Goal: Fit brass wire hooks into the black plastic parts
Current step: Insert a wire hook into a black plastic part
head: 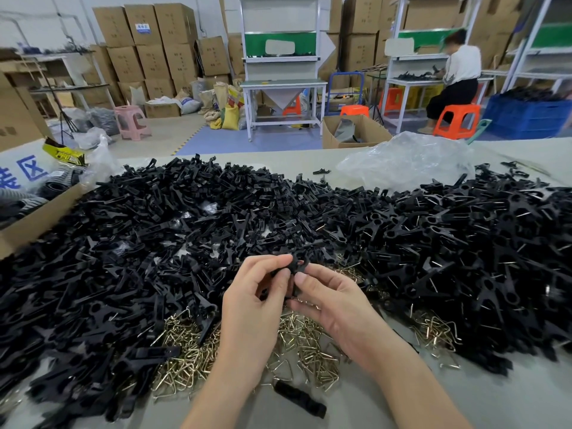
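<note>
My left hand [257,301] and my right hand [332,300] meet above the table's middle, both pinching one black plastic part [296,265] between thumbs and fingertips. Whether a brass hook sits in it is hidden by my fingers. A heap of brass wire hooks [297,351] lies on the table under my wrists. A wide pile of black plastic parts [154,243] covers the table from left to right; parts on the right [464,258] show wire ends sticking out.
A single black part [299,398] lies near the front edge between my forearms. A cardboard box [34,221] stands at the left, a crumpled clear plastic bag [408,162] at the back right. Beyond the table are workbenches, stacked cartons, stools and a seated person [458,78].
</note>
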Demonstrator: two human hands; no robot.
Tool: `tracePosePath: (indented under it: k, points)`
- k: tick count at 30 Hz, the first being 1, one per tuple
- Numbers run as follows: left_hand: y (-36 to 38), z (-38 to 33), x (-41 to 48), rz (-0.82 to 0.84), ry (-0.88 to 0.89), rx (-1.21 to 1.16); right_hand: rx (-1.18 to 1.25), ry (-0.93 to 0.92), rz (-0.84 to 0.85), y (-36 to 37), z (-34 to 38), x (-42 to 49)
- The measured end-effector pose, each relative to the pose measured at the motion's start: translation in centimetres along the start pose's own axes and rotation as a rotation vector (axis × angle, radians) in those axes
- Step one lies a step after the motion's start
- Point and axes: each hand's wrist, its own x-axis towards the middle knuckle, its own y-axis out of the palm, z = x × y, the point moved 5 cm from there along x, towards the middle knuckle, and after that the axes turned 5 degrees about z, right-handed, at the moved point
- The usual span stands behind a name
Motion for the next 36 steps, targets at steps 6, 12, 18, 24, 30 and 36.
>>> tracePosePath:
  k: [6, 12, 18, 24, 30, 36]
  points:
    - [0.0, 0.0, 0.0, 0.003, 0.048, 0.06, 0.025, -0.006, 0.02, 0.0, 0.1, -0.1]
    - [-0.1, 0.0, 0.1, -0.014, 0.096, 0.073, 0.046, -0.015, 0.038, 0.0, 0.2, -0.1]
    - [0.2, 0.5, -0.1, 0.023, 0.133, 0.137, 0.028, -0.014, 0.032, -0.3, 0.1, -0.1]
    - [0.2, 0.4, -0.2, 0.085, 0.068, 0.094, -0.067, -0.061, 0.01, -0.2, 0.5, -0.2]
    - [-0.1, 0.7, 0.0, 0.116, 0.062, 0.141, -0.098, -0.089, 0.009, -0.1, 1.2, -0.6]
    - [-0.1, 0.6, 0.0, 0.078, 0.101, 0.181, -0.119, -0.128, -0.02, -0.6, 1.7, -0.8]
